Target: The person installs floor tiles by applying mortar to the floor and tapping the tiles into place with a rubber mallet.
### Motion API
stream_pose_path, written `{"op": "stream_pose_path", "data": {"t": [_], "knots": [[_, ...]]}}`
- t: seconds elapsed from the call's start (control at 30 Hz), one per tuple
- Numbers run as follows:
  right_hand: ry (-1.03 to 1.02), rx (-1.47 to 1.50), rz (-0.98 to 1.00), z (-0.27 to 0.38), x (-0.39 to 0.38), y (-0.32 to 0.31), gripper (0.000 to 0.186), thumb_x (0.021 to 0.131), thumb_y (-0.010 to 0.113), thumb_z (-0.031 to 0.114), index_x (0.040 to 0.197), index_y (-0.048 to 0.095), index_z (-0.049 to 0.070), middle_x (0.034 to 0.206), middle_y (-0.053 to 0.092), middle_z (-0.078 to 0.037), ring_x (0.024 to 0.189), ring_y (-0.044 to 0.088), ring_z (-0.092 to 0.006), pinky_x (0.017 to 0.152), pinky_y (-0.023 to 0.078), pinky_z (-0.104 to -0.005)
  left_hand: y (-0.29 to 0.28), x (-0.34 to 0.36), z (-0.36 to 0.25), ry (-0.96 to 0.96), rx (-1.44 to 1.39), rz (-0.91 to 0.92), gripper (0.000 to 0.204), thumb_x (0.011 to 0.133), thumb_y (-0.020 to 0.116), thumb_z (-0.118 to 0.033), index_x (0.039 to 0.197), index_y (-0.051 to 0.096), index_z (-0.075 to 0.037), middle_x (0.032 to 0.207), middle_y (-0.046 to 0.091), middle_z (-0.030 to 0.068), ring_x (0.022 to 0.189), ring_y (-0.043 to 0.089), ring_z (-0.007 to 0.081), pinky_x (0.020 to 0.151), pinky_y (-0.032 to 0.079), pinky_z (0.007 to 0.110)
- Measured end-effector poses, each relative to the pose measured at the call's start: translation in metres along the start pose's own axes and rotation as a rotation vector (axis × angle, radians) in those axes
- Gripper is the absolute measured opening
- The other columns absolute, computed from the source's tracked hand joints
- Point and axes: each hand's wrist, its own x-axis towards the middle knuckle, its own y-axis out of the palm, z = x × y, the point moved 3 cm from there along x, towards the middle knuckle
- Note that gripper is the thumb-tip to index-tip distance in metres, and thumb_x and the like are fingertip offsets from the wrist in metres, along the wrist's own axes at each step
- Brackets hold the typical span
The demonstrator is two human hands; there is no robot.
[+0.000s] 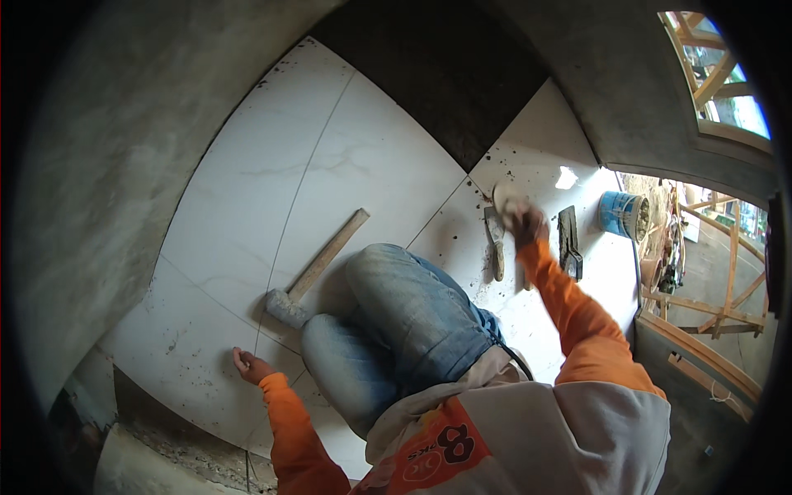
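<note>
My right hand (530, 224) is closed on a pale rounded pad (505, 196), blurred, and presses it toward the white tiles (346, 165) near the corner of a dark patch. Just left of that hand lies a trowel (497, 246) with a worn handle; to its right is a dark, flat-bladed hand tool (569, 243). Low on the left, my left hand (250, 365) reaches down to the tiles with its fingers stretched out and nothing visible in them. Between that hand and my knees rests a mallet (287, 308) with a grey head and a wooden handle.
A blue bucket (620, 213) with greyish stuff inside stands at the right by the doorway. Bare grey walls (124, 148) close in on the left and the far right. Dark untiled floor (437, 74) lies ahead. Crumbs of dirt (511, 153) dot the tiles. Wooden framing (730, 256) shows outside.
</note>
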Motion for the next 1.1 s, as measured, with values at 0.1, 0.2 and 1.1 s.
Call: {"op": "stream_pose_path", "data": {"t": [0.1, 0.2, 1.1], "knots": [[0.327, 0.131, 0.57, 0.023, -0.079, 0.028, 0.047, 0.091, 0.057, 0.042, 0.12, 0.054, 0.005, 0.11, 0.059, -0.02, 0.104, 0.056, -0.0369, 0.088, 0.044, -0.0444, 0.008, -0.01, 0.025, -0.055, 0.08, 0.04, 0.042, 0.093, 0.051, -0.018, 0.129, 0.048, 0.004, 0.13, 0.052, 0.0208, 0.117, 0.053, 0.0313, 0.099, 0.042, 0.037], [0.641, -0.172, 0.832, 0.047, -0.092, 0.041, 0.079, 0.079, 0.062, 0.057, 0.134, 0.04, 0.005, 0.132, 0.044, -0.02, 0.123, 0.039, -0.0403, 0.102, 0.034, -0.0452, 0.011, -0.021, 0.042, -0.119, 0.194, 0.146, 0.048, 0.091, 0.053, -0.021, 0.134, 0.044, 0.001, 0.14, 0.042, 0.0216, 0.126, 0.044, 0.0336, 0.102, 0.039, 0.04], [0.663, -0.048, 0.346, -0.014, -0.069, 0.081, 0.048, 0.083, 0.066, 0.041, 0.11, 0.06, 0.002, 0.103, 0.064, -0.023, 0.096, 0.063, -0.0361, 0.083, 0.05, -0.0423, 0.035, -0.04, 0.07, -0.191, 0.93, -0.076, 0.081, 0.09, 0.037, -0.059, 0.153, 0.009, -0.016, 0.159, 0.002, 0.0131, 0.146, 0.005, 0.0326, 0.11, 0.012, 0.062]]}}
